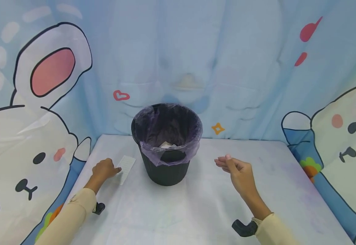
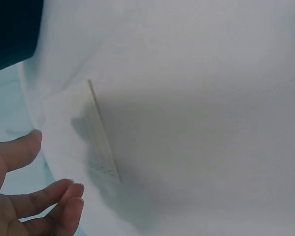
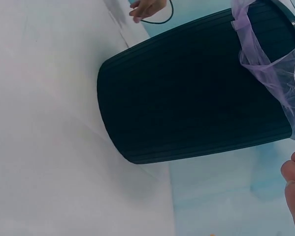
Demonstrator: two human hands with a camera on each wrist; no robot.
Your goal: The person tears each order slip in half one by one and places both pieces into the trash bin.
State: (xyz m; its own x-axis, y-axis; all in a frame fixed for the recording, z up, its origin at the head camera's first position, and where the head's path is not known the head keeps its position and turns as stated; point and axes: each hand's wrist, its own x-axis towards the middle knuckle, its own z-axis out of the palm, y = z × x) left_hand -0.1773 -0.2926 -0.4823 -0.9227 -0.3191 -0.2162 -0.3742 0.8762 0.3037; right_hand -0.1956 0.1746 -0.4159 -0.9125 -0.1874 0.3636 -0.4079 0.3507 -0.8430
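Note:
My left hand (image 1: 105, 169) is over a flat white rectangular piece (image 1: 126, 169) lying on the table left of the bin. In the left wrist view, this piece (image 2: 83, 130) has a raised long edge and a row of small dots near one end; its exact kind is unclear. There, the left thumb and fingers (image 2: 63, 206) stand apart with nothing between them. A black trash bin (image 1: 165, 173) stands upright, lined with a translucent purple bag (image 1: 193, 146). My right hand (image 1: 239, 172) hovers right of the bin, fingers extended, holding nothing.
Something white and crumpled (image 1: 166, 145) lies inside the bin. The pale table (image 1: 165, 214) ends at a blue cartoon-printed curtain (image 1: 184, 51) behind and at both sides. Black wrist mounts (image 1: 244, 228) stick out beside both sleeves.

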